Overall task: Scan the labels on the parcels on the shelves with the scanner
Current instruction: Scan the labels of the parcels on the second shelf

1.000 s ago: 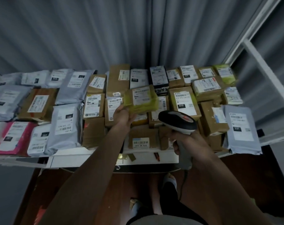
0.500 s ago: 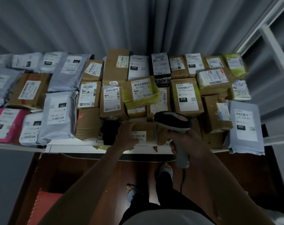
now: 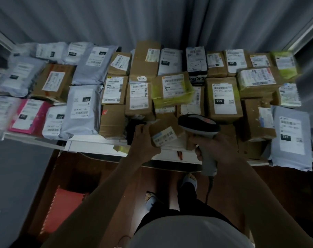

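Observation:
My left hand grips a small brown cardboard parcel at the shelf's front edge, lifted and tilted so its white barcode label faces up. My right hand holds a grey and black handheld scanner by its handle, its head just right of that parcel and touching it or nearly so. Behind them lies a parcel wrapped in yellow-green tape on top of other boxes. Many labelled brown boxes and grey mailer bags cover the white shelf.
A large grey mailer overhangs the shelf's front right edge. A pink mailer lies at the front left. Grey curtains hang behind the shelf. My feet stand on a dark wooden floor, beside a red object. The scanner's cable hangs down.
My left hand let go of the yellow-green parcel, which now rests on the boxes, moved down to the front edge and picked up the small brown parcel. The scanner stayed close by.

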